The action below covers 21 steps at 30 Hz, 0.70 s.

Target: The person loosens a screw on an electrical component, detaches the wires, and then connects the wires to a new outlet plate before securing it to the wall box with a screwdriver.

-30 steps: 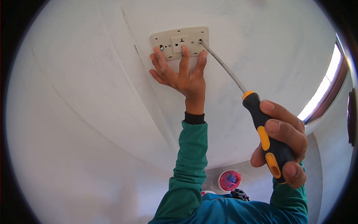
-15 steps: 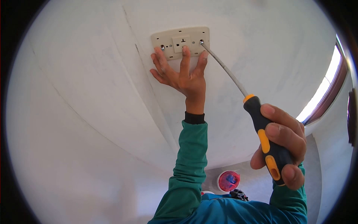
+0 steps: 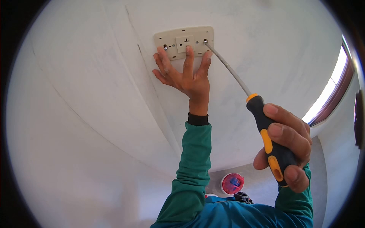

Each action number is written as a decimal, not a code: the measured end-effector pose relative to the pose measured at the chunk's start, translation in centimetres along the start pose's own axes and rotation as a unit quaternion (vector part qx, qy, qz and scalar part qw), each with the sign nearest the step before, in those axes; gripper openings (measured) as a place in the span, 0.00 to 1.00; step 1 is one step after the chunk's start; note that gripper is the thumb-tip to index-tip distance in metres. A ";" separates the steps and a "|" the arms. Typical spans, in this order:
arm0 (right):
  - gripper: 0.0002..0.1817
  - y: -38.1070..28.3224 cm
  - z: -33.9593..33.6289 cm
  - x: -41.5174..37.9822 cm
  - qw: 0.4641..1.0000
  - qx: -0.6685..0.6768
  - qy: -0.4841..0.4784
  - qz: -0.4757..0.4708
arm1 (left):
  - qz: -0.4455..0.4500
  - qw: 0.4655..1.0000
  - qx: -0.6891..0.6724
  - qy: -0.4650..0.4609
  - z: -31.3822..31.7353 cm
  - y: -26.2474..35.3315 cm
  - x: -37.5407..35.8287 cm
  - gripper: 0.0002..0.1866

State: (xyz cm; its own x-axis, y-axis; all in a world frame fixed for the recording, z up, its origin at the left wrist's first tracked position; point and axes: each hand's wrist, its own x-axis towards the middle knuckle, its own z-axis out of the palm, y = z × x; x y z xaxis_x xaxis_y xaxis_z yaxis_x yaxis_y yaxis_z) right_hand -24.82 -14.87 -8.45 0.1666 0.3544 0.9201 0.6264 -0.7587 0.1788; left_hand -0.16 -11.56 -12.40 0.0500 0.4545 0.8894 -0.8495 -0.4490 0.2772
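A beige outlet plate (image 3: 184, 33) with one socket in its middle lies against the white wall. My left hand (image 3: 186, 78) presses it from below with spread fingertips, one of them at the lower edge of the socket (image 3: 185, 41). In my right hand (image 3: 291, 140) is a screwdriver (image 3: 262, 117) with a black and orange handle, fingers wrapped round it. Its long shaft slants up to the left, and the tip meets the screw (image 3: 205, 41) in the plate's right hole. Another screw (image 3: 165, 48) shows in the left hole, just above my left fingers.
The white wall (image 3: 95, 83) fills most of the view. At the right is a bright window (image 3: 330, 87) with a brown frame. Below, on the grey floor (image 3: 262, 176), stands a white bucket (image 3: 222, 186) holding something pink and blue.
The screwdriver's handle and my right hand have shifted very slightly up and left, with the tip still at the right screw. My left hand stays on the plate.
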 end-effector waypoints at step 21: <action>0.21 0.7 -0.9 5.5 0.931 -0.188 -0.130 -0.285 | -0.031 0.999 0.015 -0.015 -0.2 0.8 0.1 0.21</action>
State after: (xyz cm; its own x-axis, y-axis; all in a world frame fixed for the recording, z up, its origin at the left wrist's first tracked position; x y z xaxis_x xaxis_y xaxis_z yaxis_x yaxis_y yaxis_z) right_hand -24.15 -13.88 -2.93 0.0979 0.8411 0.5320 0.3677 -0.5273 0.7660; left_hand -0.95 -11.79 -12.18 0.1187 0.4598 0.8801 -0.8279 -0.4435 0.3434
